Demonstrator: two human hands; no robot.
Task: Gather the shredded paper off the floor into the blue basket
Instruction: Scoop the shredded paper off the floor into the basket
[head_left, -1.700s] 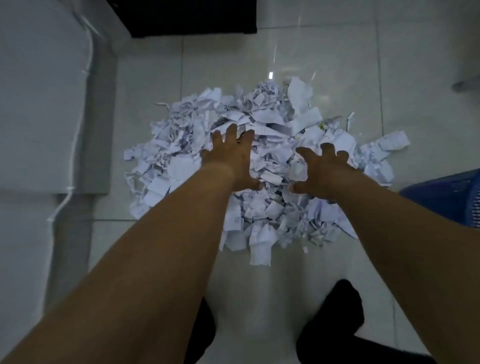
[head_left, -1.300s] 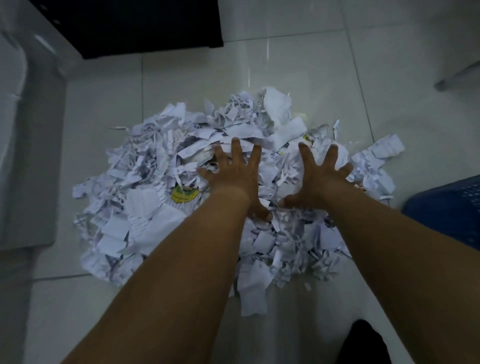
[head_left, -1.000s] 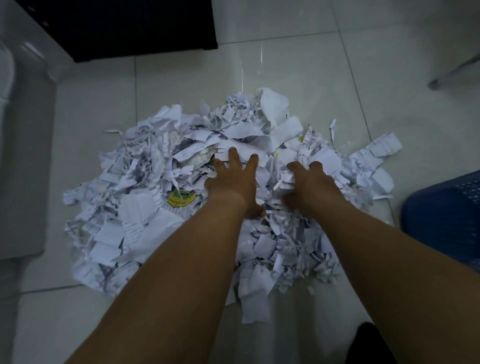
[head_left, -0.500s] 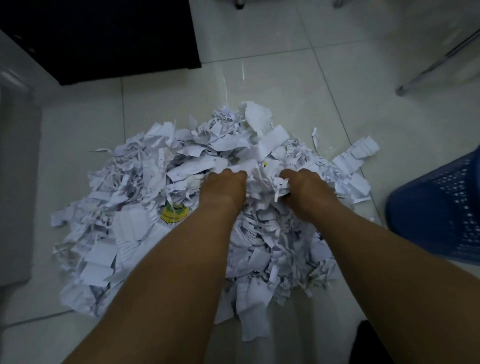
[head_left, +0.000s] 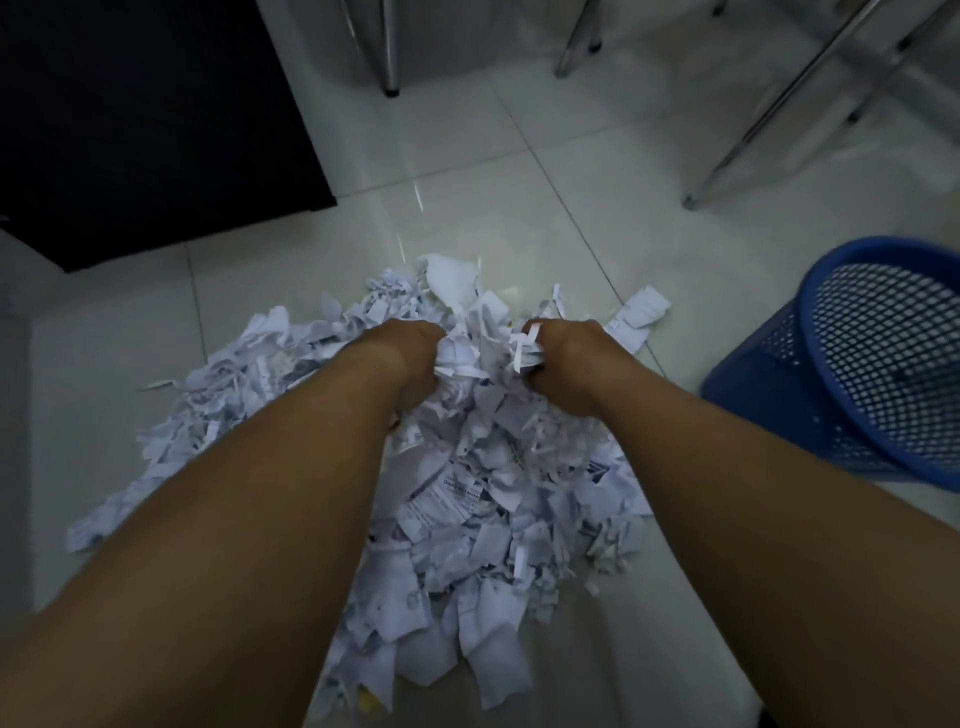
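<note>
A heap of white shredded paper (head_left: 483, 499) lies on the pale tiled floor, spreading from the middle of the view down to its bottom edge. My left hand (head_left: 402, 353) and my right hand (head_left: 563, 358) sit close together at the far part of the heap, both with fingers curled into the scraps. Between them they grip a bunch of shredded paper (head_left: 478, 348), and strips stick out past the knuckles. The blue basket (head_left: 810, 384), a mesh bin tilted with its mouth toward me, stands at the right edge, apart from the heap.
A black cabinet (head_left: 145, 119) fills the upper left. Metal chair or table legs (head_left: 769, 114) cross the top right and another leg (head_left: 387, 52) stands at top centre. Bare tiles (head_left: 519, 208) lie beyond the heap.
Both hands went from lying flat with spread fingers on the heap to curling in and gripping a bunch of paper. The view swung up and right, bringing the basket's mouth into sight.
</note>
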